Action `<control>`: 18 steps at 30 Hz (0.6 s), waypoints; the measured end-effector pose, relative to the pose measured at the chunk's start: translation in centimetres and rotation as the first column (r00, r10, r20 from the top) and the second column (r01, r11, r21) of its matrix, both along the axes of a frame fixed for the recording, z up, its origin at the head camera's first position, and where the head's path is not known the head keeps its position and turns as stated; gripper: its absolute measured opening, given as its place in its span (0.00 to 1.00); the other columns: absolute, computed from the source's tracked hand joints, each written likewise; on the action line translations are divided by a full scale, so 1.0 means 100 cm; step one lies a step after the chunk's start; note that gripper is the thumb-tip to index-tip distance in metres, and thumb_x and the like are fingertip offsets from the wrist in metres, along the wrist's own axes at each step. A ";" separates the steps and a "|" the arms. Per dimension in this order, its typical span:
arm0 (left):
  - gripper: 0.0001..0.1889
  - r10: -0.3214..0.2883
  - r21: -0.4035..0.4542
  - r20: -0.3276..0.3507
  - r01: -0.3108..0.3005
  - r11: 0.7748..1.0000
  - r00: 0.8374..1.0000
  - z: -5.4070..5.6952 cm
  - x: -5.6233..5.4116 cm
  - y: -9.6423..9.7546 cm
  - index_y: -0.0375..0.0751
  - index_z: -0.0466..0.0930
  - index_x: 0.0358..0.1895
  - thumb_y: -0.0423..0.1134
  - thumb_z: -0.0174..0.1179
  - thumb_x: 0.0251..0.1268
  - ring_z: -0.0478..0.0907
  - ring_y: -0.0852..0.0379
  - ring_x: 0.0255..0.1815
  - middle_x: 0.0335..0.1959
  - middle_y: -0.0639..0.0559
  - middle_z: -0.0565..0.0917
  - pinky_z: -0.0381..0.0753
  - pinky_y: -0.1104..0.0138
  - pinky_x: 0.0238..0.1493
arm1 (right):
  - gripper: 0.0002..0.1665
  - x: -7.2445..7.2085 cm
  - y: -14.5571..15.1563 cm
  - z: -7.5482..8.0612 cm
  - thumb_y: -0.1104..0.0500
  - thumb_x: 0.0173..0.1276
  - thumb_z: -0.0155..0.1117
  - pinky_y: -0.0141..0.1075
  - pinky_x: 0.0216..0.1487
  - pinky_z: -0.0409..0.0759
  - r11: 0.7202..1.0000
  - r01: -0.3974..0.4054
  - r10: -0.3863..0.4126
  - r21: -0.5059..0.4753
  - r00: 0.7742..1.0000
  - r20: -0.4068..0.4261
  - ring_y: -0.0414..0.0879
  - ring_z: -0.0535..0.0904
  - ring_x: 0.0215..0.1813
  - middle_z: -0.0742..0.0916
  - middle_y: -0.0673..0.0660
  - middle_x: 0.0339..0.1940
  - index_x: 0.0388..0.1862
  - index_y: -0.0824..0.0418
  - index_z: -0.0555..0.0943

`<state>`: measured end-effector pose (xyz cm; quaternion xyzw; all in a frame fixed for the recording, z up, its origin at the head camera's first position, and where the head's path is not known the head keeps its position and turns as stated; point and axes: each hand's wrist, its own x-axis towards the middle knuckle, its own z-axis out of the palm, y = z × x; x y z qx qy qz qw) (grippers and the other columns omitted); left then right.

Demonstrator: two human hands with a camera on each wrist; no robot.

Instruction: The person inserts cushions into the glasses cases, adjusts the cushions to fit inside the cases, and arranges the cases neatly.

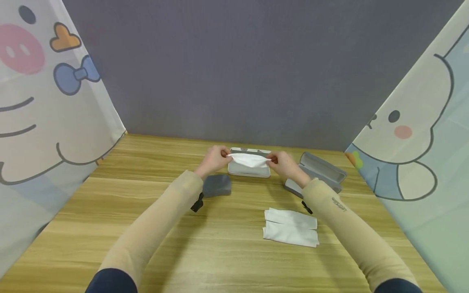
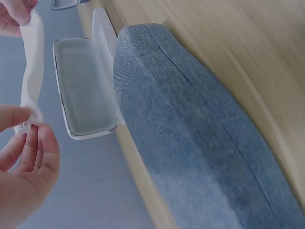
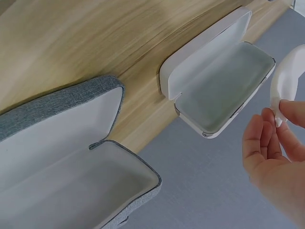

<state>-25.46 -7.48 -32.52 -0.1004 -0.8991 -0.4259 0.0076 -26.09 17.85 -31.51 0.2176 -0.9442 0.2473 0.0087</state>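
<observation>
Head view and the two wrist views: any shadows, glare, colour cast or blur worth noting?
Head view: soft shadows on the table, pale sheen near the bottom centre; the held white cloth looks nearly featureless. Left wrist view: bluish cast, with the blue-grey case paler toward the bottom edge. Right wrist view: slightly hazy, but the right hand shows no strong motion blur.

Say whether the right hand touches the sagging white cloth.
Touching: the right wrist view shows the right hand pinching one end of the sagging white cloth.
</observation>
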 end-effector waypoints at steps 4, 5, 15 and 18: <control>0.13 0.012 0.009 -0.006 -0.012 1.000 1.000 -0.003 -0.004 0.002 0.32 0.81 0.48 0.37 0.58 0.64 0.79 0.46 0.47 0.47 0.38 0.83 0.80 0.60 0.46 | 0.17 -0.004 -0.002 -0.001 0.61 0.71 0.56 0.46 0.50 0.81 1.000 0.010 -0.010 0.007 1.000 0.013 0.57 0.82 0.47 0.85 0.68 0.46 0.52 0.72 0.79; 0.14 0.014 0.013 -0.004 -0.014 1.000 1.000 -0.004 -0.004 0.003 0.32 0.81 0.48 0.37 0.58 0.64 0.80 0.45 0.48 0.47 0.38 0.83 0.80 0.59 0.47 | 0.17 -0.004 -0.002 -0.001 0.61 0.71 0.56 0.46 0.50 0.81 1.000 0.016 -0.016 0.010 1.000 0.015 0.57 0.82 0.47 0.85 0.68 0.46 0.52 0.72 0.79; 0.14 0.041 0.035 0.042 -0.043 0.998 0.998 -0.008 -0.009 0.005 0.31 0.79 0.49 0.36 0.57 0.65 0.79 0.44 0.51 0.50 0.37 0.82 0.80 0.58 0.48 | 0.17 -0.012 0.000 -0.003 0.61 0.71 0.56 0.46 0.50 0.80 0.998 0.044 -0.045 0.037 0.999 0.020 0.56 0.82 0.46 0.86 0.67 0.44 0.52 0.71 0.79; 0.14 0.049 0.026 0.033 -0.050 0.998 0.998 -0.009 -0.013 0.008 0.31 0.80 0.49 0.36 0.58 0.64 0.79 0.44 0.50 0.49 0.37 0.82 0.80 0.59 0.48 | 0.17 -0.014 0.001 -0.005 0.61 0.71 0.56 0.45 0.48 0.80 0.998 0.052 -0.052 0.041 0.999 0.013 0.55 0.81 0.44 0.86 0.67 0.43 0.51 0.72 0.79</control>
